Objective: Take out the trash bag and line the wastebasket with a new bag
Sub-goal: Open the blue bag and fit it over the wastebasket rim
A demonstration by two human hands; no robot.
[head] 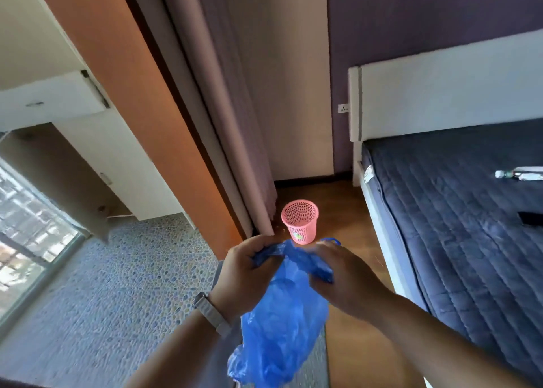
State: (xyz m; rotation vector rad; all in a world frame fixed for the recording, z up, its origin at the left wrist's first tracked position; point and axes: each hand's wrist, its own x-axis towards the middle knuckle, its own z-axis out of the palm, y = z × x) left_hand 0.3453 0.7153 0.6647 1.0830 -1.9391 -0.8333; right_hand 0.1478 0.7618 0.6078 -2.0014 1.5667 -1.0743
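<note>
A blue plastic bag (282,314) hangs in front of me, gripped at its top edge by both hands. My left hand (249,273) pinches the left part of the rim and my right hand (343,276) holds the right part, a handle loop sticking out above it. Beyond the hands, a small pink mesh wastebasket (301,221) stands upright on the wooden floor near the curtain. No bag shows inside it.
A bed with a dark blue quilted mattress (458,211) and white frame fills the right side; a bottle (520,173) lies on it. A long curtain (235,123) and an orange sliding-door frame (141,108) stand left of the basket. A pebble-patterned floor (117,284) lies to the left.
</note>
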